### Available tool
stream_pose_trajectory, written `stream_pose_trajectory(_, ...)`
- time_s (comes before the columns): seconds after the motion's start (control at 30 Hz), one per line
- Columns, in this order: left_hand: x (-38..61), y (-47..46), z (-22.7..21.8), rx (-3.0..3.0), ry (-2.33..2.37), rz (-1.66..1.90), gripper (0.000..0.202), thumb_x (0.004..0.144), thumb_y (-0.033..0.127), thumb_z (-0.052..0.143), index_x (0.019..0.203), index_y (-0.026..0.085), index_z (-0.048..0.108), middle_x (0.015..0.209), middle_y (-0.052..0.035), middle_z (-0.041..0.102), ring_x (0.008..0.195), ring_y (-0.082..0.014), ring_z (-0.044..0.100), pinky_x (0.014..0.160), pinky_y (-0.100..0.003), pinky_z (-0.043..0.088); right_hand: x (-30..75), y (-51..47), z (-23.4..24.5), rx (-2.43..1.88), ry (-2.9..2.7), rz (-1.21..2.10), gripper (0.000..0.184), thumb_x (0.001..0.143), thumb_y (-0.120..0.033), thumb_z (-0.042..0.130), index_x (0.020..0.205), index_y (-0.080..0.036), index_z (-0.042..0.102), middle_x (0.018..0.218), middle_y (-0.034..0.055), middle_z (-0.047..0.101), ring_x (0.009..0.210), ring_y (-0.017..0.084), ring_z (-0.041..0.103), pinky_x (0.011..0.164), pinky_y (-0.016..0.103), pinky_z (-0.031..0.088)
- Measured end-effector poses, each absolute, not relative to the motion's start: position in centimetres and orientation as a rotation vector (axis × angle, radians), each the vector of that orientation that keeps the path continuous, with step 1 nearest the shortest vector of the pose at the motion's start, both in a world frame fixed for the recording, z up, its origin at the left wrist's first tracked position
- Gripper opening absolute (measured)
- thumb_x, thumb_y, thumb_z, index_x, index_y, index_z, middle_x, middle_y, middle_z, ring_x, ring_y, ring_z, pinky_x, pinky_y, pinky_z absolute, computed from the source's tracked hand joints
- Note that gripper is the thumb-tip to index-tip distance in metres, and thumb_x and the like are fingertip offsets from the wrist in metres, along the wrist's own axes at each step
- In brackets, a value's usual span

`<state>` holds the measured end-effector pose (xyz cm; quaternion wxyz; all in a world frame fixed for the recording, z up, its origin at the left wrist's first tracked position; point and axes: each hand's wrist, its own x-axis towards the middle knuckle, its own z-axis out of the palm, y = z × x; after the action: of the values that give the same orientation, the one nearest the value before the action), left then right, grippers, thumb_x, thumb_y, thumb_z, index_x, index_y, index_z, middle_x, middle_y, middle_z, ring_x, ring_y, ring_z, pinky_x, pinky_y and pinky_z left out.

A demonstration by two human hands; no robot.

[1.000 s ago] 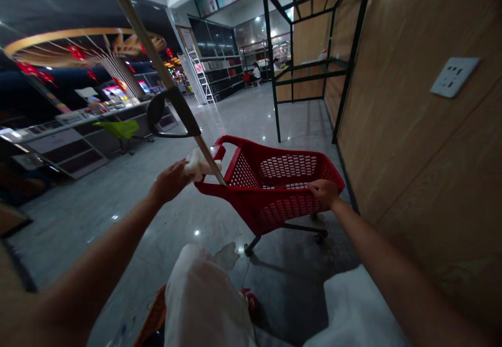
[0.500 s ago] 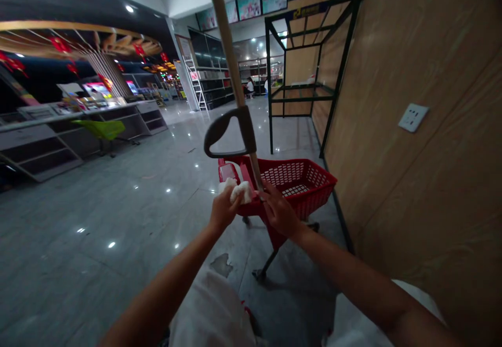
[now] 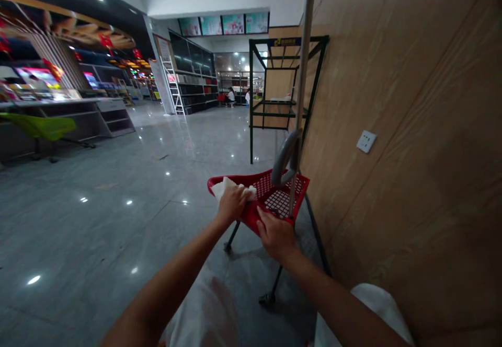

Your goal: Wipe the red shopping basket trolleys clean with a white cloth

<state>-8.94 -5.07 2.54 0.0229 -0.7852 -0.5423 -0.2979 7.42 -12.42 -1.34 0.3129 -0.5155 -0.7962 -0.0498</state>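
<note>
A small red plastic shopping cart [image 3: 251, 215] on thin legs with casters stands before me, its basket latticed with holes. My left hand [image 3: 232, 203] is closed on a white cloth [image 3: 224, 186], pressed to the top of the cart's near left side. At the near edge, my right hand [image 3: 277, 236] grips the rim, with some fingers hidden. A tall pole [image 3: 305, 59] rises from the cart's right corner, just beyond that hand. The pole carries a grey loop handle [image 3: 283, 161], which neither hand touches.
A wood-panelled wall [image 3: 411, 206] with a white socket [image 3: 366, 141] runs close along the right. Ahead stands a dark green metal frame [image 3: 251, 101]. To the left are a counter [image 3: 114, 119] and a green chair [image 3: 43, 126]. Glossy grey tiles [image 3: 129, 232] cover the floor.
The cart has turned, its pole shifting from the middle to the right. My left hand has moved the cloth along the cart. My right hand has moved from the pole's base to the near rim.
</note>
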Motion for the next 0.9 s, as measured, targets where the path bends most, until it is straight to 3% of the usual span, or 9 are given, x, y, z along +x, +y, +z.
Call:
stream_pose_trajectory(0.1, -6.2, -7.7, 1.1, -2.520, -1.534, -1.060, 0.029, 0.089, 0.032, 0.046, 0.112, 0.026, 0.062, 0.118, -0.0044, 0.064, 0.112, -0.0205, 0.056, 0.099, -0.037, 0.043, 10.0, -12.3, -2.3, -1.349, -2.068, -0.268, 0.032, 0.090, -0.028, 0.039, 0.103, -0.020, 0.068, 0.081, 0.0064, 0.071, 0.065, 0.017, 0.063, 0.062, 0.028, 0.042)
stream_pose_trajectory(0.2, -5.3, -8.2, 0.9, -2.706, -1.307, -1.039, 0.030, 0.087, 0.032, 0.050, 0.114, 0.025, 0.062, 0.123, -0.0044, 0.062, 0.117, -0.0215, 0.053, 0.103, -0.039, 0.039, 12.9, -12.2, -2.8, -1.271, -2.036, -0.370, 0.031, 0.089, -0.026, 0.040, 0.086, -0.019, 0.070, 0.068, 0.0048, 0.068, 0.060, 0.015, 0.059, 0.061, 0.028, 0.038)
stream_pose_trajectory(0.33, -6.2, -5.1, 2.5, -2.668, -1.576, -0.955, 0.032, 0.089, 0.039, 0.045, 0.104, 0.021, 0.068, 0.111, -0.0075, 0.068, 0.104, -0.0227, 0.061, 0.091, -0.035, 0.047, 15.7, -11.8, -2.5, -1.187, -2.059, -0.380, 0.032, 0.089, -0.024, 0.039, 0.096, -0.019, 0.070, 0.070, 0.0045, 0.068, 0.064, 0.015, 0.059, 0.063, 0.028, 0.036)
stream_pose_trajectory(0.43, -5.8, -3.6, 3.0, -2.472, -1.825, -0.955, 0.037, 0.089, 0.042, 0.042, 0.096, 0.019, 0.070, 0.098, -0.0088, 0.071, 0.093, -0.0238, 0.065, 0.084, -0.035, 0.049, 16.9, -11.3, -2.4, -1.184, -2.022, -0.401, 0.031, 0.088, -0.022, 0.040, 0.093, -0.020, 0.071, 0.068, 0.0035, 0.068, 0.063, 0.014, 0.058, 0.064, 0.028, 0.035)
stream_pose_trajectory(0.53, -3.0, -4.9, 2.2, -2.497, -1.590, -1.062, 0.031, 0.087, 0.038, 0.048, 0.104, 0.021, 0.067, 0.108, -0.0074, 0.068, 0.102, -0.0223, 0.061, 0.092, -0.035, 0.045, 17.7, -10.6, -2.6, -1.173, -1.967, -0.469, 0.029, 0.087, -0.021, 0.042, 0.086, -0.020, 0.071, 0.064, 0.0023, 0.067, 0.059, 0.014, 0.055, 0.062, 0.029, 0.033)
stream_pose_trajectory(0.63, 0.5, -7.1, 1.2, -2.647, -1.223, -1.067, 0.028, 0.084, 0.034, 0.055, 0.109, 0.027, 0.065, 0.117, -0.0048, 0.064, 0.111, -0.0219, 0.056, 0.099, -0.037, 0.041, 18.5, -9.9, -3.0, -1.203, -1.958, -0.541, 0.031, 0.086, -0.022, 0.043, 0.067, -0.019, 0.068, 0.058, 0.0030, 0.062, 0.056, 0.014, 0.052, 0.061, 0.029, 0.032)
stream_pose_trajectory(0.73, 1.7, -7.2, 1.3, -2.751, -1.105, -0.987, 0.027, 0.082, 0.036, 0.057, 0.106, 0.028, 0.067, 0.115, -0.0047, 0.065, 0.107, -0.0218, 0.058, 0.095, -0.036, 0.044, 19.4, -9.4, -3.0, -1.226, -1.986, -0.569, 0.035, 0.086, -0.023, 0.042, 0.058, -0.018, 0.063, 0.056, 0.0034, 0.059, 0.056, 0.014, 0.051, 0.061, 0.029, 0.032)
stream_pose_trajectory(0.9, -2.2, -3.7, 2.6, -2.571, -1.552, -1.022, 0.030, 0.082, 0.043, 0.054, 0.097, 0.024, 0.071, 0.103, -0.0057, 0.069, 0.091, -0.0216, 0.064, 0.083, -0.033, 0.049, 20.4, -9.0, -3.0, -1.169, -2.033, -0.511, 0.031, 0.085, -0.021, 0.040, 0.077, -0.018, 0.071, 0.061, 0.0026, 0.063, 0.059, 0.013, 0.053, 0.065, 0.028, 0.034)
